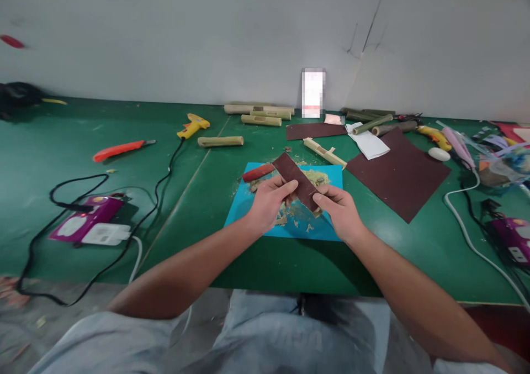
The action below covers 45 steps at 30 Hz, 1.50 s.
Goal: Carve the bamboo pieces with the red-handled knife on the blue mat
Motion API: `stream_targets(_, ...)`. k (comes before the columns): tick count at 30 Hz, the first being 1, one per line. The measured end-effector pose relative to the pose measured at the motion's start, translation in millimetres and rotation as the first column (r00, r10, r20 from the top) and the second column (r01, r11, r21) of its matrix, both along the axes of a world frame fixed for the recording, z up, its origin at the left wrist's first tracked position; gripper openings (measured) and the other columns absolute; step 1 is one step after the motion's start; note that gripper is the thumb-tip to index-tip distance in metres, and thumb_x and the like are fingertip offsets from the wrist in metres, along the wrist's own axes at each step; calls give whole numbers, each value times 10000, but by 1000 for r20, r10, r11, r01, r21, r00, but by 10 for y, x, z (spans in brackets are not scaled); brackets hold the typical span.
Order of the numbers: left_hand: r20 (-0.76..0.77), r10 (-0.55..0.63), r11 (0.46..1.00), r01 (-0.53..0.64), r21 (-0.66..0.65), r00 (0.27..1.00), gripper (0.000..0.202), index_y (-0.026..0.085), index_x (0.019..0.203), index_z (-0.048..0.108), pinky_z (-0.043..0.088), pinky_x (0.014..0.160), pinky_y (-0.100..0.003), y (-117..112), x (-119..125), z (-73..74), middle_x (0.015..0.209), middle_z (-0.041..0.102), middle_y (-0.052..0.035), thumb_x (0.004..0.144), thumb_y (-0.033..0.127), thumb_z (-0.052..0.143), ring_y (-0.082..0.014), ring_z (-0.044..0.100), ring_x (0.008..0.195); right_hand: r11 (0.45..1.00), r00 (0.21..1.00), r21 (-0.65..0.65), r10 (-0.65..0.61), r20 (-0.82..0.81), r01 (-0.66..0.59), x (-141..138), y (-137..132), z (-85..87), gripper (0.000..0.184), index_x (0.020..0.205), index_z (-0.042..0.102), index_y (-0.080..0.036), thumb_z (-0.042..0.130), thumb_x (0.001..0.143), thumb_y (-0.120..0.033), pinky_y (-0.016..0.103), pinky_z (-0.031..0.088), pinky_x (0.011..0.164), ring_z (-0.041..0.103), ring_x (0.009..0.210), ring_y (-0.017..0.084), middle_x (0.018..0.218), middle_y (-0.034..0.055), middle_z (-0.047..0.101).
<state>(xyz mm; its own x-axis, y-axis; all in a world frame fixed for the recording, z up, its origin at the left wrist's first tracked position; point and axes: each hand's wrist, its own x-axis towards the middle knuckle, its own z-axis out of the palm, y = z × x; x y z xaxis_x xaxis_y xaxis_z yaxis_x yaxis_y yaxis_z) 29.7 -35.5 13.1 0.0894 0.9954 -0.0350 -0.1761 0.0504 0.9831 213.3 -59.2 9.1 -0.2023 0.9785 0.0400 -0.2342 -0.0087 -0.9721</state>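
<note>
The dark brown strip [297,176] slants above a blue sheet [240,214], pinched in my left grip [271,201] near its middle and my right grip [340,207] at its lower end. Pale shavings [318,177] and a red handle [257,173] lie on the sheet. Beyond, the green tabletop [186,197] carries notched bamboo [323,152] and, leftward, a yellow glue gun [192,125].

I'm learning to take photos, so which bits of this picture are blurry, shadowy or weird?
In the head view, the red patch at far left is smeary, a shadow darkens the green table below the right hand, the white panel against the wall has blocky edges, and the brown strip looks clearer.
</note>
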Motion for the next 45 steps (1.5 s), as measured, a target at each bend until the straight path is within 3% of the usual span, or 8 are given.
stream_targets(8, 26, -158, 986, 159, -42, 987, 436, 179, 682, 641, 347, 441, -235, -35, 0, -4, 528, 549, 8, 736, 579, 805, -89, 452, 451, 1000, 999, 6, 10, 53, -10, 0, -1, 33, 308, 703, 649, -232, 750, 800, -506, 297, 419, 575, 517, 568, 122, 619, -27, 583)
stream_targets(17, -136, -17, 998, 26, 62, 991, 414, 198, 585, 618, 369, 416, -246, -20, 2, -89, 492, 551, 2, 803, 518, 763, -93, 456, 424, 999, 981, -33, -11, 194, 18, -30, -23, 62, 336, 643, 586, -246, 739, 781, -511, 283, 361, 520, 472, 515, 111, 581, -31, 587)
stream_targets(28, -228, 121, 992, -109, 64, 966, 392, 184, 549, 617, 388, 400, -234, 22, -1, -5, 477, 577, -14, 792, 446, 778, -95, 483, 397, 991, 981, -92, -86, 172, 102, -49, -27, 54, 303, 644, 573, -242, 735, 789, -453, 283, 340, 500, 459, 482, 110, 562, -30, 590)
stream_targets(33, -160, 336, 941, -324, 97, 928, 450, 171, 495, 560, 333, 379, -229, 307, -295, 94, 422, 496, 2, 811, 433, 746, -72, 405, 363, 946, 939, -29, -317, 133, 323, 90, 86, 22, 270, 706, 640, -216, 725, 797, -455, 279, 359, 507, 456, 491, 100, 591, -30, 602)
stream_targets(38, -126, 319, 948, -316, 45, 939, 309, 159, 652, 612, 299, 380, -210, 752, -709, 81, 522, 547, 8, 800, 382, 765, -60, 418, 391, 934, 925, -16, -352, 140, 358, 152, 182, -84, 263, 755, 649, -222, 716, 810, -470, 278, 360, 507, 457, 494, 103, 579, -45, 570)
stream_targets(41, -68, 334, 941, -337, -32, 940, 341, 159, 784, 651, 303, 390, -200, 967, -938, 46, 618, 613, -12, 827, 487, 736, -55, 424, 416, 937, 932, -24, -343, 122, 348, 134, 193, -99, 277, 742, 626, -230, 702, 813, -487, 280, 356, 505, 452, 495, 104, 579, -45, 559)
stream_targets(43, -114, 246, 957, -260, -130, 963, 425, 154, 810, 670, 252, 368, -213, 1022, -1036, 47, 630, 636, -34, 829, 577, 705, -54, 375, 390, 940, 936, -29, -336, 107, 340, 119, 186, -81, 288, 736, 619, -232, 691, 820, -498, 283, 359, 507, 442, 491, 101, 582, -43, 553)
stream_targets(45, -183, 214, 968, -234, -94, 960, 402, 158, 737, 666, 226, 365, -230, 976, -1046, 67, 565, 597, -24, 800, 547, 749, -59, 330, 374, 944, 942, -34, -324, 93, 328, 109, 173, -54, 291, 729, 618, -234, 683, 825, -500, 286, 367, 514, 434, 490, 100, 579, -45, 542)
